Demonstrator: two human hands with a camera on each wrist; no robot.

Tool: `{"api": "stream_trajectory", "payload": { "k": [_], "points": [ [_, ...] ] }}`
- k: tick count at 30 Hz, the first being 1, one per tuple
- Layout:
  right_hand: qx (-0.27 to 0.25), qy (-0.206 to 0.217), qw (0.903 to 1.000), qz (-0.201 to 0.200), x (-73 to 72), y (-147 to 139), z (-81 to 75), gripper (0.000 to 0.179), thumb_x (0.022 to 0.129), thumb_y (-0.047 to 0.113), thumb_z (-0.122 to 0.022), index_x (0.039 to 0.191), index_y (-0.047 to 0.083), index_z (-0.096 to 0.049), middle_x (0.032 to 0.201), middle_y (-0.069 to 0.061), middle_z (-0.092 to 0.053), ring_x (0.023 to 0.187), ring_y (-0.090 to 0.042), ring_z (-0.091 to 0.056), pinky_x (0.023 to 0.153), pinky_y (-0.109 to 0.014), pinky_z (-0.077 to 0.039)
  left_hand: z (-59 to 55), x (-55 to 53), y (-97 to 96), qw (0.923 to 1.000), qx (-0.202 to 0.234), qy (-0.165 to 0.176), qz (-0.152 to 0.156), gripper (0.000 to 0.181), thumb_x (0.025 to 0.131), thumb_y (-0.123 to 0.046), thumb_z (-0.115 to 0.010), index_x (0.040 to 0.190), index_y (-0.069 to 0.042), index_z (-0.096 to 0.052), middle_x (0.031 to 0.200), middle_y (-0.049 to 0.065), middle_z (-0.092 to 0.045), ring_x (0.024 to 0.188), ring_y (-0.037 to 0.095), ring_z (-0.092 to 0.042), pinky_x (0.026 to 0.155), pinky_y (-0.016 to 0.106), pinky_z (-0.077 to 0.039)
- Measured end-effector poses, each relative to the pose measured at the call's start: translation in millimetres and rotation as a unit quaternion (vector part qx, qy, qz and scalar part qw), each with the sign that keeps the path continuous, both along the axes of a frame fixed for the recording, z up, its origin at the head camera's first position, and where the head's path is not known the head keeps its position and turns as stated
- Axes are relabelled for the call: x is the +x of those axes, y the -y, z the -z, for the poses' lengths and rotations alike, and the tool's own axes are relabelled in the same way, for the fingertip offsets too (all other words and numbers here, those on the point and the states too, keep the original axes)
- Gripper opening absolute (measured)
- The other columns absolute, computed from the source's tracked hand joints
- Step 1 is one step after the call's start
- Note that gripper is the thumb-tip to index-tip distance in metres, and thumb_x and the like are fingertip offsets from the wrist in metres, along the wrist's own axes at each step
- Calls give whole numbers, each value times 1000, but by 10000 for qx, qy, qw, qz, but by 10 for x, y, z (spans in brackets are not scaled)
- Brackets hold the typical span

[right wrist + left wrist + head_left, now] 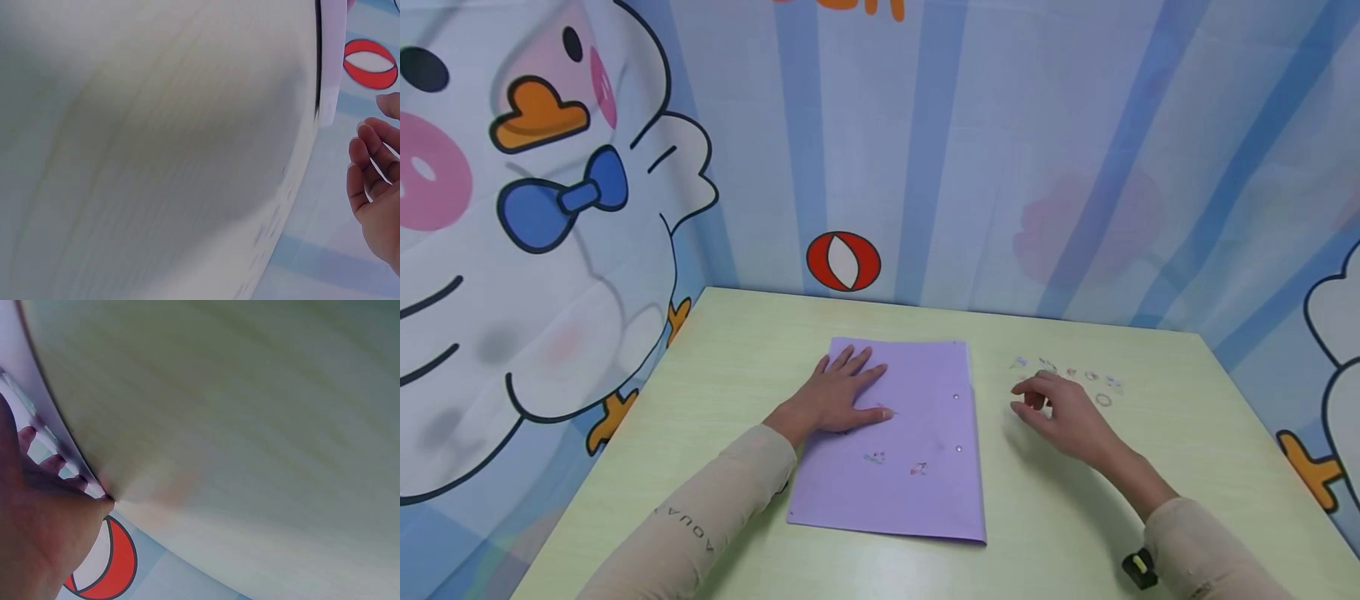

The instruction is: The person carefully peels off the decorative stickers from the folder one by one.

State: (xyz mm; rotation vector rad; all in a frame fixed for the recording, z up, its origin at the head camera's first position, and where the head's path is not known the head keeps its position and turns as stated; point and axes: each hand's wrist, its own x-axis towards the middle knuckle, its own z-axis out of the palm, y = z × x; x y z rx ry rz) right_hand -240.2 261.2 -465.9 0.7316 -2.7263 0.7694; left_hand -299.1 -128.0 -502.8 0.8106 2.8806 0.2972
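Here the left hand [844,392] lies flat, fingers straight and spread, pressing on the upper left part of a purple sheet [917,467] on the pale green table [745,367]. The right hand [1060,412] hovers to the sheet's right, fingers loosely curled and holding nothing, just beside a row of small stickers [1078,377] near the table's far edge

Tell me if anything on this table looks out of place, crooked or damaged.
Nothing stands out. The purple sheet lies flat on the table under the left hand, unwrinkled. The small stickers sit in a loose row beside the right hand, which holds nothing visible.
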Motion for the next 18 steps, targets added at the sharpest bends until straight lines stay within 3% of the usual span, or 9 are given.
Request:
{"api": "stream_trajectory", "payload": {
  "k": [8, 18],
  "points": [
    [-134, 114, 9975, -679, 61, 401, -2, 20, 96, 12, -78, 114, 5, -77, 91, 9, -63, 84, -16, -63, 75, -40, -57, 23, -11, -10, 10000, -32, 20, -37, 91, 96, -80, -46, 170, -30, -27, 178, 5, -11, 164, 34, -2, 128, 64, -6],
    [-195, 613, 9918, -1102, 118, 724, -6, 24, 96, 19, -80, 117, 7, -77, 100, 1, -66, 90, -18, -64, 79, -40, -58, -1, 1, -14, 10000, -67, -5, -56, 91, 96, -79, -47, 170, -30, -28, 178, 6, -13, 164, 35, -3, 128, 64, -6]
  ]
}}
